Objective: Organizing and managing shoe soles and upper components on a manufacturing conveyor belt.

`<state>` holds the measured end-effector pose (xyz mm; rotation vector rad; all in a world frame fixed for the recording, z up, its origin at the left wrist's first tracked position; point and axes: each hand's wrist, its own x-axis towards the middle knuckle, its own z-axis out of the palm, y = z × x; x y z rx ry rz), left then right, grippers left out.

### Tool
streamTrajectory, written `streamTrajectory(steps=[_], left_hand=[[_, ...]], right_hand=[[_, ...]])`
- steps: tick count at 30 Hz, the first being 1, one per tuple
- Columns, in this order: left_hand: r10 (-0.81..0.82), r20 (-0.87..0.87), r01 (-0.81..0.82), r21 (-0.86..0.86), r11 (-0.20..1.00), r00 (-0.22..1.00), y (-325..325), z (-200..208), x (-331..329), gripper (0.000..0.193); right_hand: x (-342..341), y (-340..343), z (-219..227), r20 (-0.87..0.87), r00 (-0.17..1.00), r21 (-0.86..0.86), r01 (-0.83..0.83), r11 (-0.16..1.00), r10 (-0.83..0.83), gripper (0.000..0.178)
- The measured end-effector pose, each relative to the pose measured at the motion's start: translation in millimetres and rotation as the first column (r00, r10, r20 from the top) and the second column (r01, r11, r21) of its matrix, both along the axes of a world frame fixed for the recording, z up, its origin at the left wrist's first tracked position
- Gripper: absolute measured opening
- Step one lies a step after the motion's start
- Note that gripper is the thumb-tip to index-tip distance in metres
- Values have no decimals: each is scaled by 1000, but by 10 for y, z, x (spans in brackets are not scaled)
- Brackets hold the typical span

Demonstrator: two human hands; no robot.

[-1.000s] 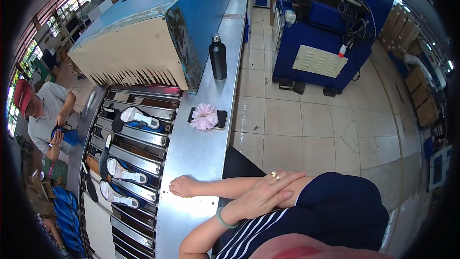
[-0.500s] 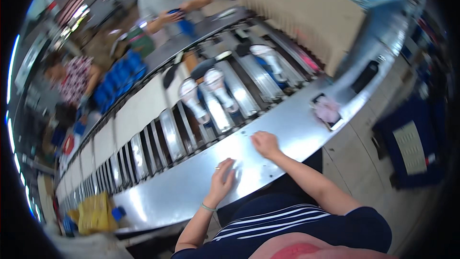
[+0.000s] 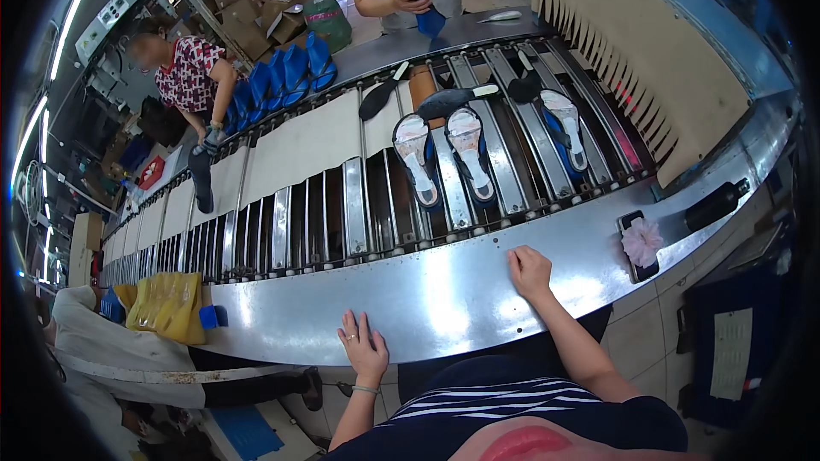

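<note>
Left hand (image 3: pixel 365 347) and right hand (image 3: pixel 531 271) on a metal ledge (image 3: pixel 299 316)
The left is spread, lower centre; the right is curled, right of centre. Shoe parts (image 3: pixel 465 130) lie on the slatted conveyor (image 3: pixel 354 213), upper centre.

Looking like a footwear workshop: housing a long slatted conveyor (image 3: pixel 353 205), bearing upturned shoes (image 3: pixel 465 126), lining up blue shoe lasts (image 3: pixel 295 70), keeping cardboard boxes (image 3: pixel 249 39) nearby.
</note>
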<state>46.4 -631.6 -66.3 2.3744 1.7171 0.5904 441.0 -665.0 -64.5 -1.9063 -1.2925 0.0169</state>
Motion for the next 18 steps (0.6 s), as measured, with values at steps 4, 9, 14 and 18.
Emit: streamTrajectory(steps=[4,9,14,18], left_hand=[[-2,0,2,6,1000,1000,-6,-4,-3,51],[3,5,-3,12,1000,1000,-2,-18,20,51],[16,20,-16,12,1000,1000,-15,-16,22,52],[13,25,-14,10,1000,1000,7,-11,39,53]], right_hand=[[5,13,-19,3,1000,7,1,1000,-1,23],[25,19,-9,22,1000,-44,11,999,-10,24],[22,19,9,41,999,-57,5,998,-2,24],[49,0,-12,55,998,-88,12,996,-7,23]])
